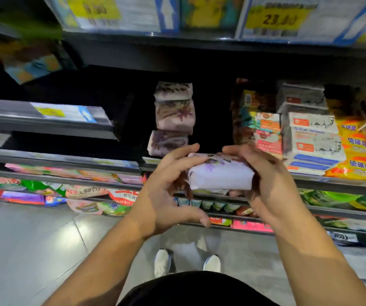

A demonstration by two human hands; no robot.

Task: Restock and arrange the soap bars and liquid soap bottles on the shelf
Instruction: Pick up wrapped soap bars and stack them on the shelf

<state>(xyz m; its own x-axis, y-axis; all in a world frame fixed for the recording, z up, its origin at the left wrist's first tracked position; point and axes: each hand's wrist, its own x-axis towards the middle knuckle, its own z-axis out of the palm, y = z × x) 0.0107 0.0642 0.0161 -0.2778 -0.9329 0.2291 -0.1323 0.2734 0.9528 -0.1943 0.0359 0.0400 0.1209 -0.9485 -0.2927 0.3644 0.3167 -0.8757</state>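
Two hands meet on one wrapped soap bar (219,176) in the head view, held in the air just in front of the middle shelf (336,184). The bar lies roughly level, its plain white side towards the camera and a purple flower print along its top edge.

The right hand (268,186) grips the bar's right end, with its fingers curled over the top. The left hand (164,191) cups the left end: the index finger reaches along the upper edge, the other fingers curl in behind the wrapper, and the thumb is spread low, clear of the bar.

Behind and slightly left of the held bar, three bars in the same purple-flowered wrapper (174,118) run one behind another towards the dark back of the shelf. To the right stand orange and pink boxes (268,135), then white boxes with blue stripes (312,142), then yellow packs (354,157).

Blurred yellow price tags (274,18) hang along the shelf above. Lower shelves hold colourful packets (85,192), too smeared to read. Below, a pair of white shoes (162,261) stands on the grey tiled floor (34,239).
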